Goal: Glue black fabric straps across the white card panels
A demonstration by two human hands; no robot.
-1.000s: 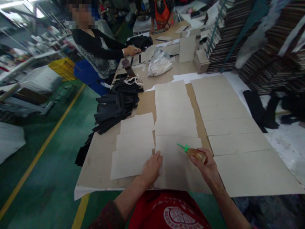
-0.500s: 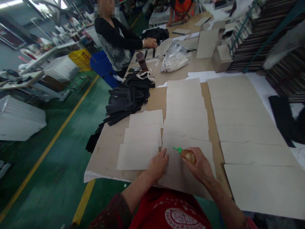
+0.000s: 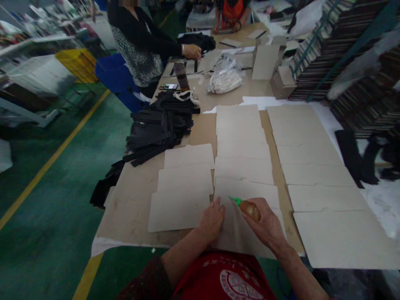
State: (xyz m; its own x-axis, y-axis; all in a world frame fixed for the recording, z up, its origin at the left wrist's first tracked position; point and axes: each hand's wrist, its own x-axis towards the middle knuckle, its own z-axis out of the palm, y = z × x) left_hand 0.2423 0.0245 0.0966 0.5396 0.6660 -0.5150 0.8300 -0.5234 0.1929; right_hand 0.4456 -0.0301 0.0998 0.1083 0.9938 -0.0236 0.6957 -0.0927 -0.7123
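My right hand (image 3: 265, 223) is wrapped round a small glue bottle (image 3: 250, 210) with amber contents and a green nozzle. The nozzle points left, over the nearest grey cardboard sheet (image 3: 234, 229) of the middle column; whether its tip touches the sheet I cannot tell. My left hand (image 3: 212, 218) rests on that sheet's left edge, fingers stretched forward, holding nothing. Beside it, overlapping cardboard sheets (image 3: 178, 210) lie on the left. Another column of overlapping sheets (image 3: 337, 237) lies on the right.
Black fabric strips (image 3: 156, 129) are heaped at the table's left edge. Behind them stand a dark cup (image 3: 181, 77) and a plastic bag of white pieces (image 3: 225, 77). Tall stacks of boards (image 3: 325, 54) rise at the back right. A co-worker (image 3: 140, 46) works at the far left side.
The camera view has shifted, so the background sits further left and lower parts look larger. Both hands stay nearly in place, with the bottle still held over the middle sheet.
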